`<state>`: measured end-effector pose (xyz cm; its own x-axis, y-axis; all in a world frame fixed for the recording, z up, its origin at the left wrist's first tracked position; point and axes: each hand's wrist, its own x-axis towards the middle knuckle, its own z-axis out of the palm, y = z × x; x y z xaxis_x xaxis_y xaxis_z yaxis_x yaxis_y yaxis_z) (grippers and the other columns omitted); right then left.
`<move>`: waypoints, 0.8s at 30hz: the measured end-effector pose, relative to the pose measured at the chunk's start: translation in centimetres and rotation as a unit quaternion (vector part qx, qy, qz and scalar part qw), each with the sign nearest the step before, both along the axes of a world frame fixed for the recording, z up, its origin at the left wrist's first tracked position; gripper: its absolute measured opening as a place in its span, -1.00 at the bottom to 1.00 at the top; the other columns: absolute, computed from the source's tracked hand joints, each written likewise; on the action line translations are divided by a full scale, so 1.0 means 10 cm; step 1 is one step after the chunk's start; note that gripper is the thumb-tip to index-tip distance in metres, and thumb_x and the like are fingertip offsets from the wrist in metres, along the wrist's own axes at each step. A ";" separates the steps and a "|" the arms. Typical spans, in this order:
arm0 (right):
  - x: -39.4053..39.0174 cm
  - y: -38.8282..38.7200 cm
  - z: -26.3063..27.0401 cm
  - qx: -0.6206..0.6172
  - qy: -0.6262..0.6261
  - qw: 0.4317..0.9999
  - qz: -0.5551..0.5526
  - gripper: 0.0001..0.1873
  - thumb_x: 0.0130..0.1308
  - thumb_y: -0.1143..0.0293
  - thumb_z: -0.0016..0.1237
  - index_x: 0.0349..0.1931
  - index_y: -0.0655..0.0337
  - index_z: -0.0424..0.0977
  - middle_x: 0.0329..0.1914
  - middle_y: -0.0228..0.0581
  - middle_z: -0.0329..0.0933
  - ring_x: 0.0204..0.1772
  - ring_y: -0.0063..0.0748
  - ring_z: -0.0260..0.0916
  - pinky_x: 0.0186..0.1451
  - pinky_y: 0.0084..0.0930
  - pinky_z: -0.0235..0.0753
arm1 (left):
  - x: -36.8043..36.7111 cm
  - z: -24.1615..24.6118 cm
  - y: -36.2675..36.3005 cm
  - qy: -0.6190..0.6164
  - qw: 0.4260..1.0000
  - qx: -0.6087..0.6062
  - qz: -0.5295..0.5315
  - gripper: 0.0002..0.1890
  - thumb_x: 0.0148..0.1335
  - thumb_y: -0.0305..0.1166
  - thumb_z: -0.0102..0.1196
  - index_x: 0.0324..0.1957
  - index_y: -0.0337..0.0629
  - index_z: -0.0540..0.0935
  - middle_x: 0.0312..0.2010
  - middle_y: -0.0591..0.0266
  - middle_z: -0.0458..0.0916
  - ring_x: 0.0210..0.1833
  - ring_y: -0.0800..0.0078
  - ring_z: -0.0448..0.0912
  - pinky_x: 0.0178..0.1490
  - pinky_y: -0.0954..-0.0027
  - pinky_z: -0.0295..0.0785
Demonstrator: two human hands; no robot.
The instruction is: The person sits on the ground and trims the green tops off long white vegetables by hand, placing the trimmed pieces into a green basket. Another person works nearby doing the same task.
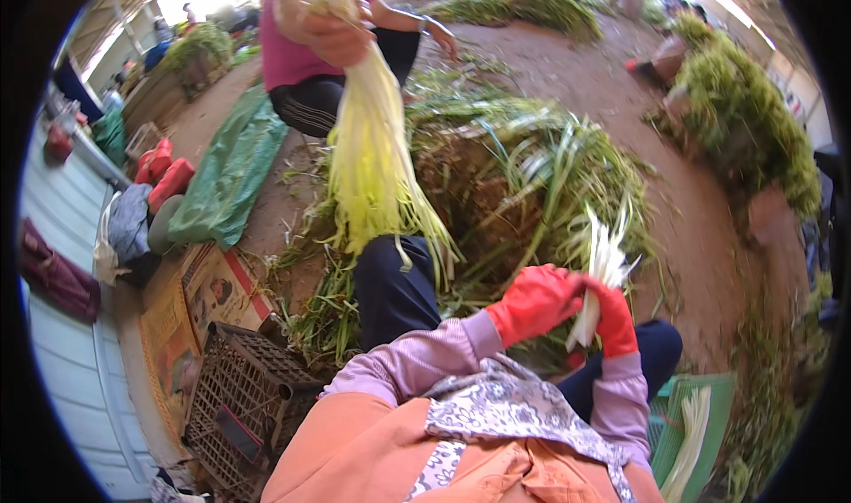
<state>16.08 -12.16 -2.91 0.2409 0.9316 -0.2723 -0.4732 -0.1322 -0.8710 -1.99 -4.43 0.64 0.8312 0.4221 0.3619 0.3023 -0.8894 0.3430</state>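
Red rubber gloves cover both hands. My right hand (611, 313) is closed around a small bunch of white leafy stalks (604, 254), whose tips fan upward and whose pale ends point down. Beside it, my left hand (537, 303) has its fingers bent against the bunch; whether they grip a stalk I cannot tell. Ahead lies a heap of long green leaves and stalks (558, 151). Opposite, a person in a pink top (292, 44) squats and holds up a large bundle of yellow-white stalks (372, 164), which hangs over my left knee.
A green mesh tray (721, 423) with pale stalks (691, 436) stands at lower right. At left are a brown plastic crate (246, 396), flattened printed cartons (223, 290), a green sack (233, 164) and red boots (169, 174). A tall green pile (744, 117) stands at right.
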 end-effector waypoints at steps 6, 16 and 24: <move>0.02 -0.16 0.48 -0.229 -0.082 0.916 0.320 -0.65 0.17 0.31 0.15 -0.08 0.26 0.47 -0.34 -0.19 0.57 -0.28 -0.35 0.54 -0.24 -0.39 0.55 | 0.03 0.15 0.02 -0.079 0.954 0.135 -0.257 -0.12 0.00 0.02 0.10 0.36 -0.03 0.11 0.26 0.13 0.26 0.29 0.21 0.30 0.45 -0.15 -0.15; -0.82 2.01 2.40 0.208 -0.710 0.590 0.322 -0.10 0.10 0.24 0.25 0.38 0.23 0.02 0.40 -0.09 0.13 0.42 -0.28 0.08 0.40 -0.37 0.16 | -0.48 -0.17 0.22 -0.344 0.893 -0.279 -0.079 -0.45 -0.12 -0.48 0.24 0.03 -0.16 0.47 -0.16 0.01 0.56 -0.08 0.02 0.53 -0.01 0.15 0.43; -2.15 3.27 1.56 0.352 -0.434 0.739 0.377 -0.40 0.13 0.38 0.15 0.18 0.33 0.26 0.21 -0.06 0.33 0.33 -0.23 0.21 0.36 -0.44 0.22 | -0.83 -0.22 0.33 -0.261 0.882 -0.347 -0.184 -0.44 -0.21 -0.46 0.26 -0.02 -0.18 0.51 -0.23 0.00 0.57 -0.12 0.00 0.53 -0.05 0.13 0.45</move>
